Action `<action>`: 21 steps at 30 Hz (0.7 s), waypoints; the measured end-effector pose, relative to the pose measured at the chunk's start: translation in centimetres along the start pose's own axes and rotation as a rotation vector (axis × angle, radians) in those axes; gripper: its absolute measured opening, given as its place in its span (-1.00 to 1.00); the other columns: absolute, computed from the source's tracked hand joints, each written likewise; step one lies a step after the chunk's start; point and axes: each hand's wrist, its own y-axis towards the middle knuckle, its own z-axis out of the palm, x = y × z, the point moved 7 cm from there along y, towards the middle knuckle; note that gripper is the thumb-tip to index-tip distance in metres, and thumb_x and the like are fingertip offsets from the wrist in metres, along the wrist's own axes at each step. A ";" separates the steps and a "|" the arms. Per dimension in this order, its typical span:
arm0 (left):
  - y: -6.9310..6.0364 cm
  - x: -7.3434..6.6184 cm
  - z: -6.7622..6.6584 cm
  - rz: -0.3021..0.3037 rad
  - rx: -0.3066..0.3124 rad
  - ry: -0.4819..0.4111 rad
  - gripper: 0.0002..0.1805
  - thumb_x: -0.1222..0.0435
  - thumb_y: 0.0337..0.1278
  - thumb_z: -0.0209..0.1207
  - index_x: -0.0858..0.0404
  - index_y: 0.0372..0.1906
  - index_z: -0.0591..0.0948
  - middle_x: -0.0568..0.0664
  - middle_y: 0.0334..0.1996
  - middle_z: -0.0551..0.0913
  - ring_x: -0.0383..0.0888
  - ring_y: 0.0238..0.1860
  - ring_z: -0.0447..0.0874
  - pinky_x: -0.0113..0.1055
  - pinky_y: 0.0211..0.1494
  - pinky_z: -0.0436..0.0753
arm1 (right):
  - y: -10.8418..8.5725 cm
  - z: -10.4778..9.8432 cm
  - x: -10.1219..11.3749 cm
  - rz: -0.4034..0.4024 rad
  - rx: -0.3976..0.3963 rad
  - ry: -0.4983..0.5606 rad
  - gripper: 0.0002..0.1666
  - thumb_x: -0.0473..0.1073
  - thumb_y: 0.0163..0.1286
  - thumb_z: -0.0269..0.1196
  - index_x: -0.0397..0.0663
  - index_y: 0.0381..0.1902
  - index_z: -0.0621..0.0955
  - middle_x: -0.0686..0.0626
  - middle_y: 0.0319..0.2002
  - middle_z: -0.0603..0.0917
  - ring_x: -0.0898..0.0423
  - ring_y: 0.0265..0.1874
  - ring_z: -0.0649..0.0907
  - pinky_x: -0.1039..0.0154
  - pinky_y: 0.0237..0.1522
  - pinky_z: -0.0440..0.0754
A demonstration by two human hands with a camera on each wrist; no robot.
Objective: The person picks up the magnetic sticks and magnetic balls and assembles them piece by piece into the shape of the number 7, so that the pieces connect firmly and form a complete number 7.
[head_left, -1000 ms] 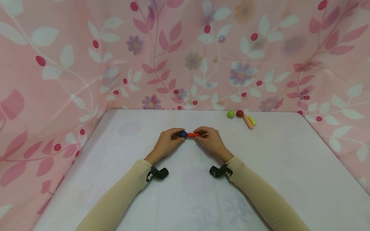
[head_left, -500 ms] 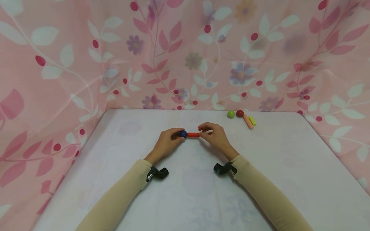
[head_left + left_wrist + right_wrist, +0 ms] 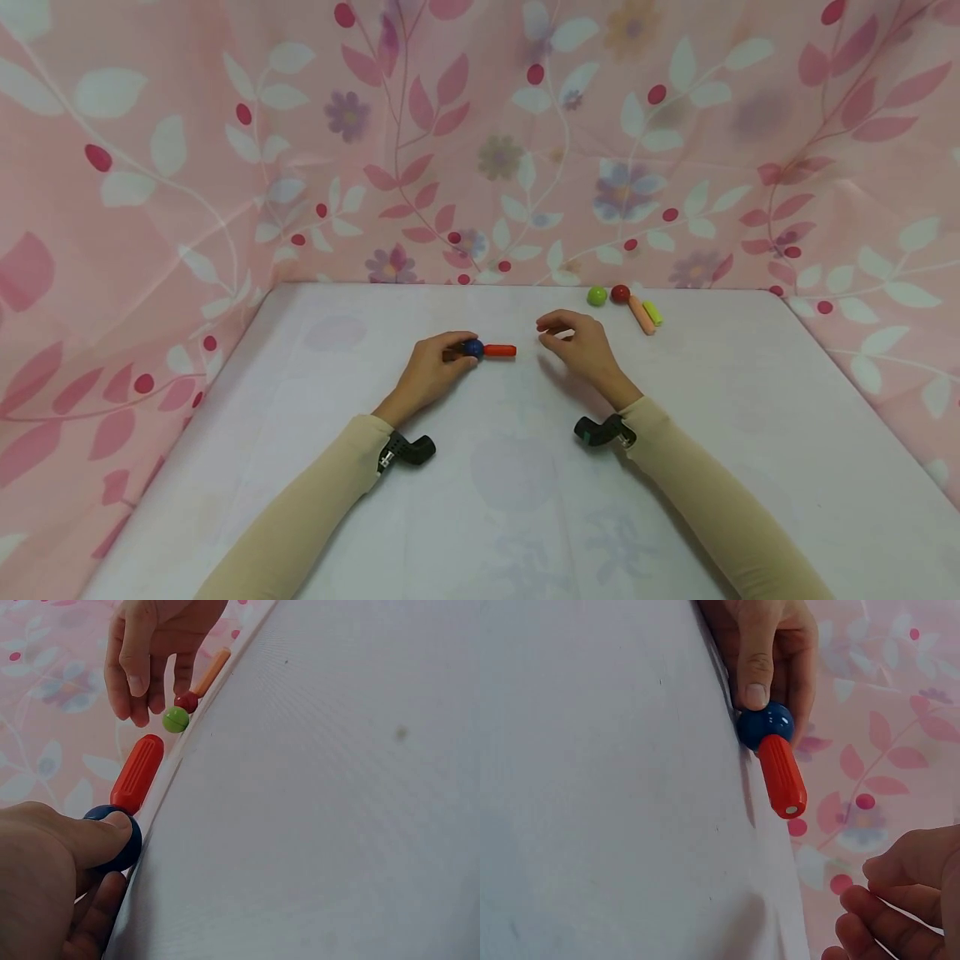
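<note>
My left hand [image 3: 431, 368] pinches a shiny blue ball [image 3: 473, 349] between thumb and fingers, over the middle of the table. From the ball a ridged red rod [image 3: 500, 351] points right, one end against the ball. In the right wrist view the red rod [image 3: 783, 778] shows a small pale disc at its free end. To the right of that end, apart from it, my right hand [image 3: 587, 348] has its fingers loosely bent and holds nothing. The left wrist view shows the thumb on the blue ball [image 3: 127, 846].
At the back right of the white table [image 3: 510, 475] lie a green ball [image 3: 597, 296], a dark red ball [image 3: 620, 293], an orange rod [image 3: 641, 315] and a short yellow-green rod [image 3: 652, 312]. A pink floral cloth [image 3: 450, 167] hangs behind the table.
My right hand has let go of the red rod and moved away to the right. My left hand has stayed in place with the blue ball.
</note>
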 end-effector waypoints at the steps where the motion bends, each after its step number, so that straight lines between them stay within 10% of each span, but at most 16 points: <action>1: 0.0 0.0 0.0 0.001 0.001 0.000 -0.55 0.36 0.30 0.40 0.27 0.27 0.66 0.10 0.15 0.69 -0.01 0.06 0.71 -0.10 0.20 0.63 | 0.0 -0.3 -0.1 0.003 -0.003 -0.006 -0.72 -0.34 0.41 0.37 -0.27 0.05 0.72 -0.12 -0.04 0.76 -0.06 -0.02 0.69 -0.05 0.03 0.67; 21: 0.0 -0.1 0.0 0.002 -0.005 -0.004 -0.55 0.36 0.29 0.41 0.26 0.26 0.67 0.10 0.12 0.71 -0.02 0.03 0.72 -0.10 0.19 0.63 | 0.6 -4.0 -0.4 -0.059 -0.097 -0.074 -0.77 -0.36 0.40 0.35 -0.26 -0.01 0.74 -0.14 -0.09 0.78 -0.05 -0.07 0.71 0.00 -0.08 0.68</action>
